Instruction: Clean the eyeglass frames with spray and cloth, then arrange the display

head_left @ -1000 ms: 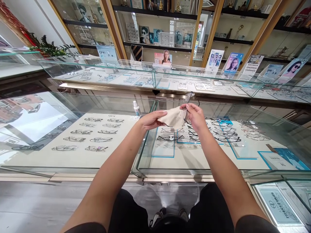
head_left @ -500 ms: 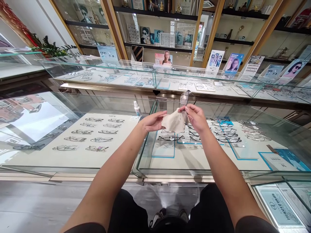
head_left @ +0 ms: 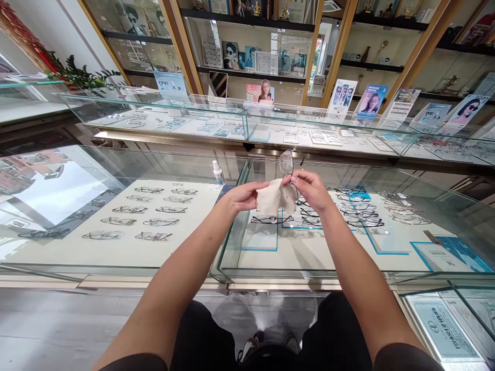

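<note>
A pair of glasses with a thin dark frame is held up over the glass counter, one lens upright and a temple sticking out to the right. My right hand pinches the glasses near their lower part. A cream cleaning cloth hangs between both hands and covers the lower part of the glasses. My left hand grips the cloth's left edge, thumb on top and fingers below. Past my left hand, a small white spray bottle stands on the counter.
Below my hands, a glass display case holds rows of eyeglass frames at left and more at right. Another glass counter runs behind, with upright advertising cards. Shelves with pictures line the back wall.
The glasses have shifted slightly left and turned, so one lens faces me more. The cloth now spreads flatter between my hands, and my left fingers have closed onto its edge.
</note>
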`<state>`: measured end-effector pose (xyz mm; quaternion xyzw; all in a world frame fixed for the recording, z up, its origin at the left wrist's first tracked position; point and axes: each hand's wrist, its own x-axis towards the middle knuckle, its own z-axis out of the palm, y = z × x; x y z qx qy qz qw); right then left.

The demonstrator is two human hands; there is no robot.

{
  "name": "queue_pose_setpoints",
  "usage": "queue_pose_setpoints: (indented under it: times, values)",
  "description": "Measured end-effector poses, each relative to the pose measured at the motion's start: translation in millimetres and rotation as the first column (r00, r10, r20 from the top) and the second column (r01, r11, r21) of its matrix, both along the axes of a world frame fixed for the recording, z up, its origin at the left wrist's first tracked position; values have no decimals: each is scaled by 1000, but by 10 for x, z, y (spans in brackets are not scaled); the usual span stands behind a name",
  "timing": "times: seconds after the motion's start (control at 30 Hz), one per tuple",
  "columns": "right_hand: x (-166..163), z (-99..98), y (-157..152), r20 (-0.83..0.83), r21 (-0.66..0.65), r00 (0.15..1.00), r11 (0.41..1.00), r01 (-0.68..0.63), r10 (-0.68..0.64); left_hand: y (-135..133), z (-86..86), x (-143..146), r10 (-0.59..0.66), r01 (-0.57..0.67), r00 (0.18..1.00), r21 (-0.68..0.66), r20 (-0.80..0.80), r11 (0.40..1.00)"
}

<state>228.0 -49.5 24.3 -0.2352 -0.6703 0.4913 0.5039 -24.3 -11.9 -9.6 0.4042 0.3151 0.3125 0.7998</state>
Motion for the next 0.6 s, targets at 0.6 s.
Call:
queue_pose_setpoints:
  times: [0.6]
  values:
    - [-76, 56, -95, -2, 140, 950, 941, 309, -312, -128, 288, 41, 313, -330, 944, 346, 106, 878]
